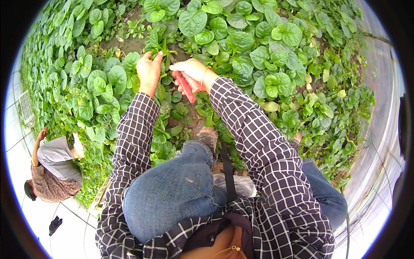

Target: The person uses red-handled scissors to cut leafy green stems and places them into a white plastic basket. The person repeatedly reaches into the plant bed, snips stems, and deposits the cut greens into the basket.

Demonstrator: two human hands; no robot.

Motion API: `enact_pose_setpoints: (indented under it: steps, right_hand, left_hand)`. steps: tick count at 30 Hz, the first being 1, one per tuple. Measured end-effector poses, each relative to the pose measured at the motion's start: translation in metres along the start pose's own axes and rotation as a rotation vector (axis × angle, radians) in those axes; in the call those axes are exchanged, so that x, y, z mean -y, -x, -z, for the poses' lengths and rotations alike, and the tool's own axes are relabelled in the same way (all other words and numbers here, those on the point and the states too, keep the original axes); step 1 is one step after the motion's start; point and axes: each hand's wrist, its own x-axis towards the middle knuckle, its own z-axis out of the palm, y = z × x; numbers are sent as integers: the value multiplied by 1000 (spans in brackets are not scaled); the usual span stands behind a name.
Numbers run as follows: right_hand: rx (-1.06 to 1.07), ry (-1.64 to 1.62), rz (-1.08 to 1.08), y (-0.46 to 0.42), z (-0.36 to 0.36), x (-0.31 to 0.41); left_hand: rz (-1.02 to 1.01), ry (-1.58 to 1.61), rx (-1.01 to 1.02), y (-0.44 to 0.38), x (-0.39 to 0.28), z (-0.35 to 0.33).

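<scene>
My left hand (149,72) is closed on a green leafy shoot (153,41), with thumb and fingertips at its stem. Just to the right, my right hand (191,73) grips a red-handled cutting tool (186,86). The handle slants down out of my palm. A narrow blade (172,59) seems to point up toward the stems beside my left hand, but fingers and leaves hide most of it, so its exact type is unclear. Broad, glossy leaves of low plants (239,42) surround both hands.
Bare soil (131,44) shows between the plants. A shoe (207,134) stands among leaves below my hands. Another person (56,168) crouches at the left, near a pale crate (100,197). Plastic sheeting (376,97) borders the bed at right. A dark strap (228,174) hangs between my legs.
</scene>
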Motion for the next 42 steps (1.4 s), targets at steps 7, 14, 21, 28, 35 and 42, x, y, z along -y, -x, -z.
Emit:
enact_pose_setpoints:
  steps: [7, 14, 21, 28, 35, 42]
  right_hand:
    - [-4, 64, 78, 13, 4, -5]
    - [-6, 69, 46, 6, 5, -8]
    - [-35, 152, 67, -8, -24, 0]
    - [-70, 165, 170, 15, -13, -13]
    - [-275, -14, 450, 136, 33, -37]
    - [-443, -252, 535, 170, 74, -35]
  left_hand:
    - [-53, -48, -75, -7, 21, 5]
    - [-80, 208, 47, -11, -1, 13]
    - [239, 201, 186, -24, 11, 16]
    - [334, 598, 252, -9, -18, 23]
    - [-494, 214, 377, 12, -94, 32]
    - [-955, -636, 931, 55, -190, -38]
